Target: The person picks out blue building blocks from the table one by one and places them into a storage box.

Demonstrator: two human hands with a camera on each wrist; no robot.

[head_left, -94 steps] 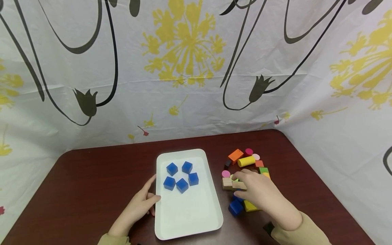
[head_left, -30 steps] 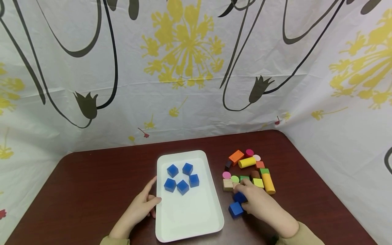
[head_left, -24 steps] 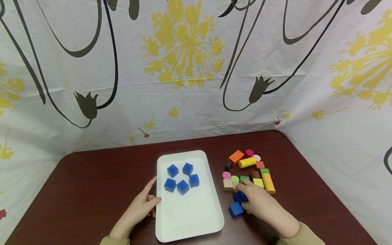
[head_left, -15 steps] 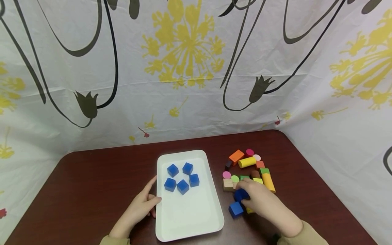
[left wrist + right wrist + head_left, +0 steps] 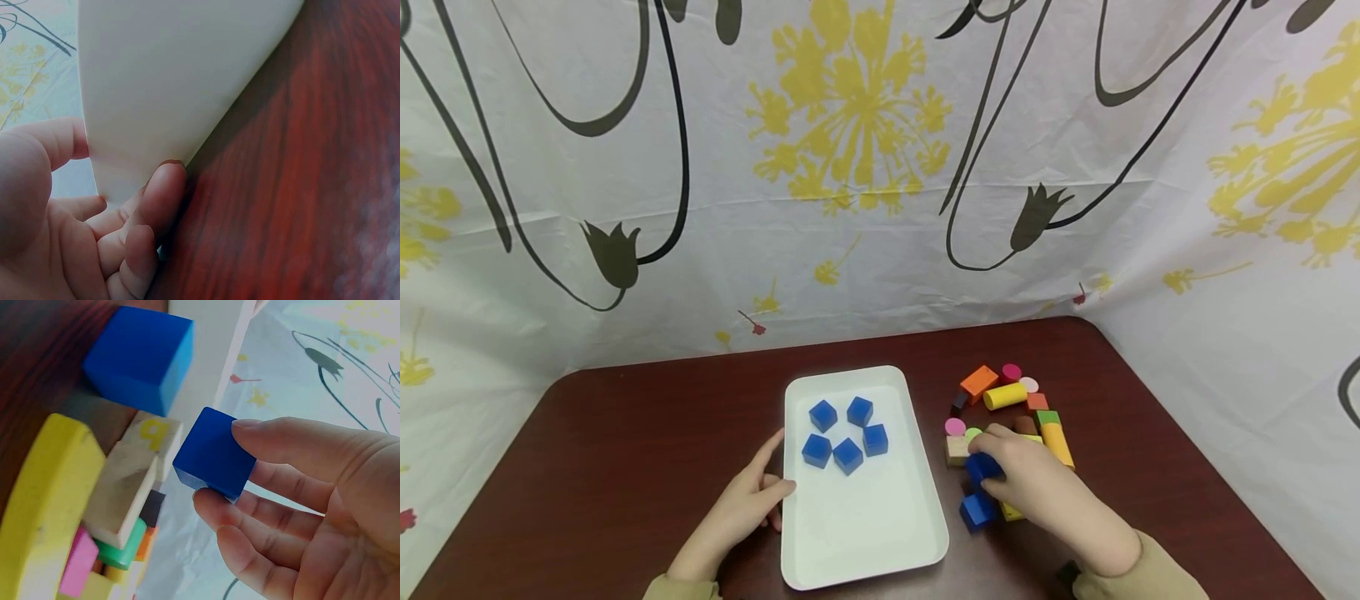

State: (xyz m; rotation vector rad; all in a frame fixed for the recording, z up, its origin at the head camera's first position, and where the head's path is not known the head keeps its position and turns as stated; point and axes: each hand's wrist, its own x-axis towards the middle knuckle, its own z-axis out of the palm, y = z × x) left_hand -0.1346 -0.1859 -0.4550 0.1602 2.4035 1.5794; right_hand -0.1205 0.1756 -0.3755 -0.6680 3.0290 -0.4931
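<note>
My right hand [image 5: 1041, 479] pinches a blue cube [image 5: 215, 453] between thumb and fingers, just off the table by the block pile. Another blue cube [image 5: 977, 511] lies on the table below it, near the tray's right side. My left hand [image 5: 741, 504] grips the left side of the white tray [image 5: 865, 542], thumb over the rim and fingers against the outer wall, as the left wrist view [image 5: 94, 219] also shows. Inside the tray's far half sit several blue cubes [image 5: 847, 456]. The right hand hides part of the pile.
Right of the tray lie mixed blocks: an orange block [image 5: 978, 382], a yellow cylinder [image 5: 1004, 396], a plain wooden block [image 5: 957, 451], and a long yellow block [image 5: 50, 506] partly under the right hand. A patterned white cloth [image 5: 880, 275] stands behind the dark table [image 5: 662, 433].
My right hand has gone from resting among the wooden blocks to pinching a blue cube, and has lifted it slightly. My left hand and the tray have stayed in place.
</note>
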